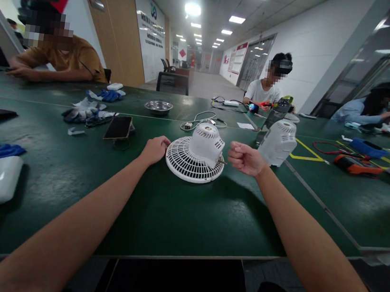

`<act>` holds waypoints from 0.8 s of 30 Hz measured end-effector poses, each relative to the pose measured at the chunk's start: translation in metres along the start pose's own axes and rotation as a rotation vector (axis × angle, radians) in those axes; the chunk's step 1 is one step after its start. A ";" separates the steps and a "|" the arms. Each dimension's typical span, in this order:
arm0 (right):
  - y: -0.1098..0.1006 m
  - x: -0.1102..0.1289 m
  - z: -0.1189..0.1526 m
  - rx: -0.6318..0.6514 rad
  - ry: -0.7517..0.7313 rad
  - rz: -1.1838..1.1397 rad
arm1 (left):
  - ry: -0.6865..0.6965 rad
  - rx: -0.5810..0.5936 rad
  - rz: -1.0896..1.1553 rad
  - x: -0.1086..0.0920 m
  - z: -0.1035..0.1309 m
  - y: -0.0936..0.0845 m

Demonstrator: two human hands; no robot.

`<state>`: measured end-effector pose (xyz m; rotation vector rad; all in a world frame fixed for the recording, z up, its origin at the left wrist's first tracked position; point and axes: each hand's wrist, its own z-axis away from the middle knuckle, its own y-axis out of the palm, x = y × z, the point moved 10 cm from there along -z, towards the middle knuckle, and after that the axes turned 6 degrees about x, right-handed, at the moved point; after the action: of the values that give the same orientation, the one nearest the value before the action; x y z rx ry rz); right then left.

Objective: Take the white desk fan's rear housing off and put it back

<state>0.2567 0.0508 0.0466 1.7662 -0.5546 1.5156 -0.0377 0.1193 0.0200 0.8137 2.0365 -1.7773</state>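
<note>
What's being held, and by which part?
The left hand is at the left rim of the white fan grille, its grip unclear; whether the curled right hand holds anything cannot be told.

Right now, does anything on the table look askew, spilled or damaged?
Nothing plainly spilled or damaged stands out. Only untidy: crumpled gloves heaped left of the phone, with a small pale scrap on their near side.

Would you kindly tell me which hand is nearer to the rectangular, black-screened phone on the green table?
The left hand is nearer: it is to the right of the phone, by the round white plastic grille. The right hand is farther right, past the grille.
</note>
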 end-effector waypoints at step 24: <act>-0.007 0.020 0.003 -0.554 -0.385 0.499 | 0.198 -0.162 0.237 -0.038 0.015 -0.024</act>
<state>0.2685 0.0557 0.0638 1.5316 -1.5399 1.1490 -0.0242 0.0948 0.0583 1.1650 2.0705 -1.4337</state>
